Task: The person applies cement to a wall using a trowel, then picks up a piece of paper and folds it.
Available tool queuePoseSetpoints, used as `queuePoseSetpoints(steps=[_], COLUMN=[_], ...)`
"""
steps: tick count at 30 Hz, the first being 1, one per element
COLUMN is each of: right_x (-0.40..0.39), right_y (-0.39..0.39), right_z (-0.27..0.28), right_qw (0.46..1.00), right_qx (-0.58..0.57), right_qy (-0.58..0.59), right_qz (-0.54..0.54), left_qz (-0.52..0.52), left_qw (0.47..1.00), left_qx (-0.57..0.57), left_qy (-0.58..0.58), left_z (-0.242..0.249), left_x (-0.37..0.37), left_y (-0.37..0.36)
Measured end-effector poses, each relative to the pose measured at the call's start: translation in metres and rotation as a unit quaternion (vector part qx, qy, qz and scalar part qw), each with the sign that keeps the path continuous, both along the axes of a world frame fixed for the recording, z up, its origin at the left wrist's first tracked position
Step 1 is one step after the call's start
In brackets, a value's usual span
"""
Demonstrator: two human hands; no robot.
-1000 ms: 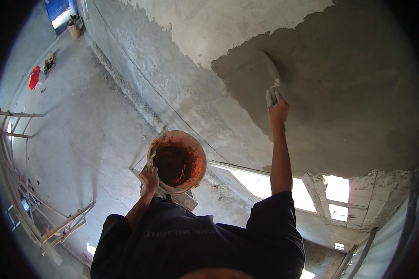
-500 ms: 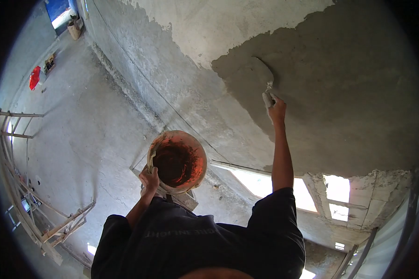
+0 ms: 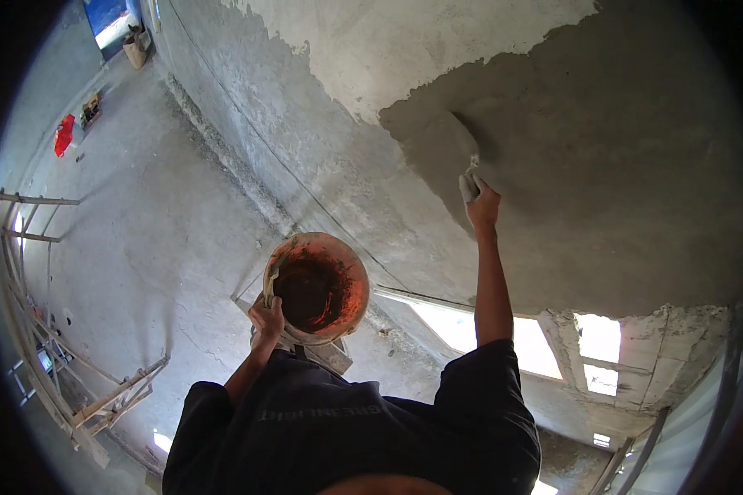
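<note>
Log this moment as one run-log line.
left hand: holds bucket | right hand: holds trowel at dark plaster | bucket interior: orange, smeared

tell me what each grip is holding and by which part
The right grip holds a trowel by its handle. The left grip holds a bucket at its left edge; whether by rim or handle cannot be told.

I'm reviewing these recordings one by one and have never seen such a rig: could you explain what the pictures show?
There is no robot: these are a person's bare hands, and every picture comes from one camera worn on the head, looking forward and down. The left hand holds an orange-lined bucket by its edge. The right hand holds a trowel against a darker, damp-looking coating, spread beside paler bare surface. At the far left stand wooden frames; a red object lies beyond, too small to identify.
</note>
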State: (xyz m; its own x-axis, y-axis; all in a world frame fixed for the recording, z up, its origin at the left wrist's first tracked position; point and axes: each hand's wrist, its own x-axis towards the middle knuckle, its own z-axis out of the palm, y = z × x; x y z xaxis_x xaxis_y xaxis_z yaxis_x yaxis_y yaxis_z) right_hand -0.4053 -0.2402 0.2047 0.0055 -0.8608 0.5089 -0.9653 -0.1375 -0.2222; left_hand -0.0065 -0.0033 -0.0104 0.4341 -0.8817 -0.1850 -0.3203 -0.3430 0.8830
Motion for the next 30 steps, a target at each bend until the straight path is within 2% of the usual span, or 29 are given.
queuePoseSetpoints(steps=[5, 7, 8, 10, 11, 13, 17, 19, 23, 25, 28, 30], right_x=[0.002, 0.012, 0.013, 0.015, 0.015, 0.018, 0.038, 0.044, 0.048, 0.047, 0.046, 0.039], right_y=[-0.003, 0.003, 0.004, 0.001, -0.001, -0.006, -0.018, -0.024, -0.026, -0.019, -0.009, -0.006], right_z=[0.007, 0.017, 0.016, 0.014, 0.011, 0.003, -0.006, -0.009, 0.007, 0.012, 0.027, 0.025], right_qw=[0.998, 0.993, 0.993, 0.993, 0.993, 0.996, 0.995, 0.998, 0.999, 0.994, 0.989, 0.992], right_qx=[0.002, -0.004, -0.001, -0.085, -0.085, -0.087, -0.082, -0.008, -0.003, -0.049, -0.084, -0.063], right_qy=[0.059, -0.079, -0.078, -0.071, -0.071, 0.011, 0.055, -0.054, -0.012, -0.063, -0.110, -0.091], right_qz=[-0.030, -0.086, -0.087, -0.038, -0.040, 0.016, 0.031, 0.009, -0.032, -0.071, -0.056, -0.054], left_qz=[0.022, 0.019, 0.010, 0.002, -0.006, -0.001, 0.005, 0.002, 0.029, 0.016, -0.008, -0.019], left_qw=[0.999, 1.000, 1.000, 1.000, 1.000, 1.000, 1.000, 0.999, 0.997, 0.999, 1.000, 1.000], left_qx=[-0.033, -0.022, -0.011, -0.011, -0.013, -0.006, 0.016, 0.016, -0.024, -0.005, 0.015, 0.014], left_qy=[-0.015, -0.009, -0.005, -0.009, -0.012, -0.007, -0.022, -0.046, -0.070, -0.042, -0.011, -0.008], left_z=[-0.005, -0.008, -0.008, -0.007, -0.007, -0.002, -0.002, -0.003, 0.000, 0.002, -0.008, -0.012], left_x=[-0.003, -0.001, -0.001, 0.000, 0.000, -0.001, -0.002, -0.003, -0.007, -0.003, 0.002, 0.002], left_y=[-0.001, 0.000, 0.002, 0.001, 0.001, 0.000, -0.001, 0.000, -0.001, -0.002, 0.001, 0.003])
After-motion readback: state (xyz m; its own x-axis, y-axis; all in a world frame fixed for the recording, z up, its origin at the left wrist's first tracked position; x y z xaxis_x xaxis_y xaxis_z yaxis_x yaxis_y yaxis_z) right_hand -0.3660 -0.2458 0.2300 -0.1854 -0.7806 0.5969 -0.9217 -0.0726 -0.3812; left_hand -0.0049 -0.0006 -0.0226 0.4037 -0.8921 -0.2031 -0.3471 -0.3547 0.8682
